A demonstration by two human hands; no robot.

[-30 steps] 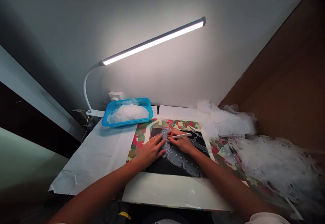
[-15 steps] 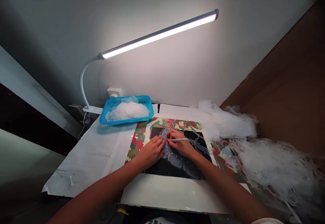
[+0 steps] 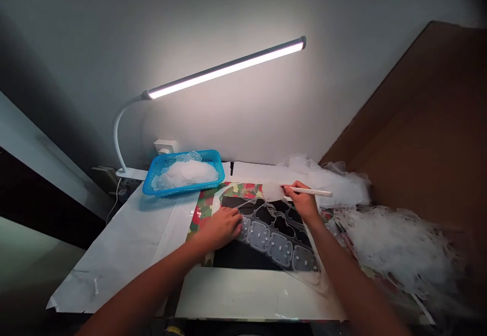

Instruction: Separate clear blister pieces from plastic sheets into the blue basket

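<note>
A clear die-cut film sheet point(image 3: 276, 242) with several rounded squares lies on a black mat point(image 3: 236, 255). My left hand point(image 3: 220, 227) presses flat on the sheet's left end, fingers spread. My right hand point(image 3: 302, 201) is raised above the mat's far edge, pinching a thin white stick tool point(image 3: 310, 191) together with a translucent piece of film point(image 3: 272, 191) lifted off the sheet. A thin strand of film still trails from that piece down to the sheet.
A blue basket point(image 3: 182, 173) of clear film pieces stands at the back left beside a white desk lamp point(image 3: 224, 69). Heaps of white film scrap point(image 3: 384, 237) fill the right side against a brown board point(image 3: 426, 138). White paper point(image 3: 133, 239) covers the left of the table.
My right hand has lifted up and to the right, away from the sheet, pulling a piece of film off with the tool. My left hand stays pressed on the sheet.
</note>
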